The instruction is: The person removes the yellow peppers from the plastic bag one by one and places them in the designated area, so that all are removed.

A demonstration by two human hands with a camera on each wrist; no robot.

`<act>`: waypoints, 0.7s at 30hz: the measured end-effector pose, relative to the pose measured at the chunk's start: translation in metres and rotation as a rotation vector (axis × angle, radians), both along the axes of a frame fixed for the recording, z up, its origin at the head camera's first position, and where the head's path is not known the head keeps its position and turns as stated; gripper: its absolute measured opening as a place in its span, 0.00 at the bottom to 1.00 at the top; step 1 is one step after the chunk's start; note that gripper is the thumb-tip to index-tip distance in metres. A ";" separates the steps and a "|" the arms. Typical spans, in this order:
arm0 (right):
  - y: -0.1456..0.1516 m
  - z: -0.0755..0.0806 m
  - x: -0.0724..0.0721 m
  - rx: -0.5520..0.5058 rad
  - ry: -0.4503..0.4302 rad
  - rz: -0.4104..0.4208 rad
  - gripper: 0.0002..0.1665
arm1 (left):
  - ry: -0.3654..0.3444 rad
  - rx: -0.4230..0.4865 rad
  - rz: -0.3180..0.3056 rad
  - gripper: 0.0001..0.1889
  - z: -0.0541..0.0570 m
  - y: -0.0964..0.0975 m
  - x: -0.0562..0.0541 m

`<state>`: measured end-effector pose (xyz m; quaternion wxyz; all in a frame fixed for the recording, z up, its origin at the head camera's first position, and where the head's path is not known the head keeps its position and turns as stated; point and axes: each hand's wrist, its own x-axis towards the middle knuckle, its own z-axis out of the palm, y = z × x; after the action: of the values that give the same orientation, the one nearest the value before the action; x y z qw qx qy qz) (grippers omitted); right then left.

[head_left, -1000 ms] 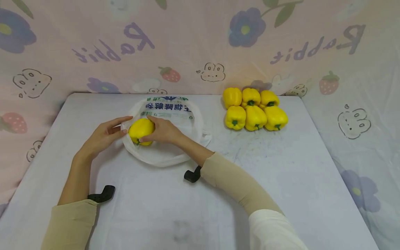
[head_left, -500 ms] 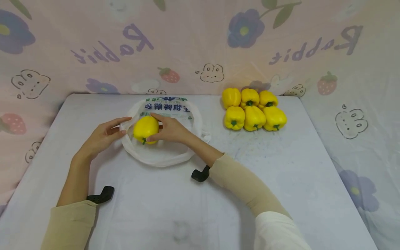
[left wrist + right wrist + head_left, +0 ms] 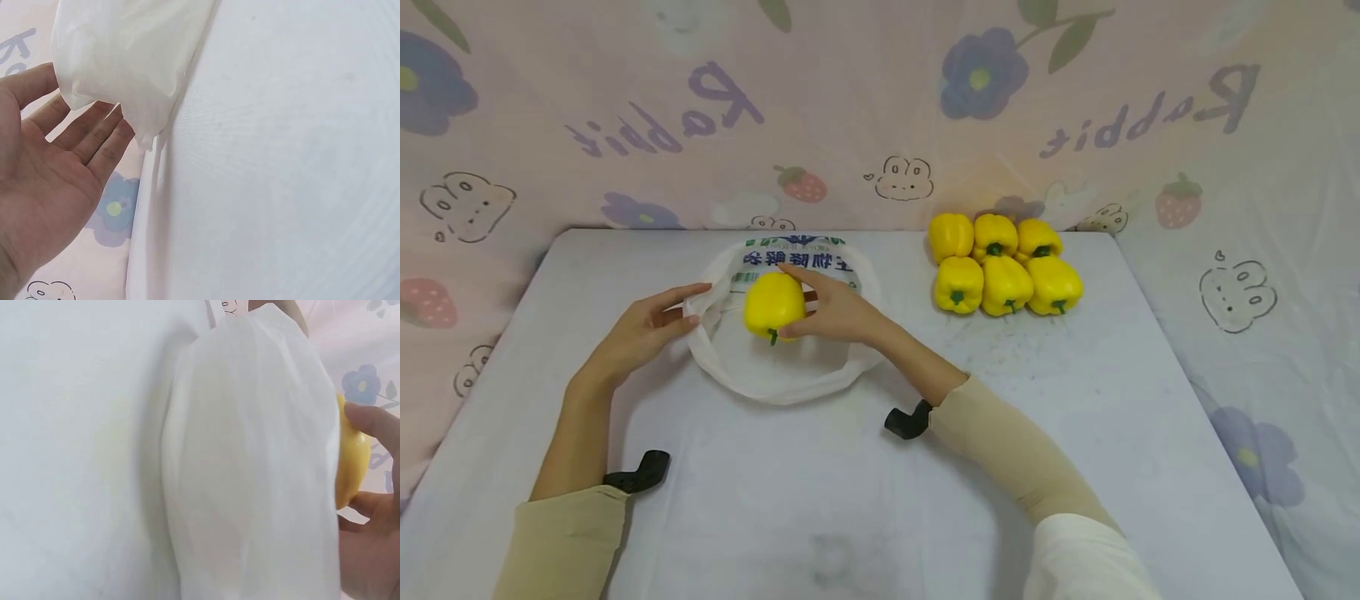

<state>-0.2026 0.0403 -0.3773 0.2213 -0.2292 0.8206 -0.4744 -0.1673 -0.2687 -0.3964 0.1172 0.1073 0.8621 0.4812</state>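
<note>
A white plastic bag with blue and green print sits on the table, its mouth spread in a wide ring. My left hand pinches the bag's left rim between thumb and fingers; in the left wrist view the fingers of that hand reach behind the film. In my right hand is a yellow bell pepper, gripped from its right side over the bag's opening, green stem toward me. The right wrist view shows the pepper partly hidden by the bag's wall.
Several yellow bell peppers stand in two rows at the back right of the white table. A printed cloth hangs behind the table. Black camera mounts stick out from both wrists.
My right hand has carried the bell pepper to the right, from beside my left hand to the middle of the bag's mouth. The left hand stays at the rim.
</note>
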 end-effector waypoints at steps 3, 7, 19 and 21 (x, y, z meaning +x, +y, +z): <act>0.008 0.004 0.003 0.008 0.008 -0.005 0.56 | 0.008 0.016 -0.008 0.27 -0.001 0.001 -0.001; 0.018 0.006 0.005 -0.016 0.030 -0.006 0.55 | 0.026 0.008 -0.028 0.27 -0.001 0.001 -0.003; 0.052 0.014 0.015 -0.053 0.051 -0.082 0.55 | 0.023 0.046 -0.019 0.30 -0.002 -0.001 -0.003; 0.057 0.014 0.017 -0.065 0.049 -0.087 0.55 | 0.027 0.060 -0.024 0.30 -0.002 -0.001 -0.002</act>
<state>-0.1860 0.0974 -0.3631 0.1727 -0.2121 0.8191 -0.5042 -0.1698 -0.2700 -0.3989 0.1078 0.1277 0.8475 0.5038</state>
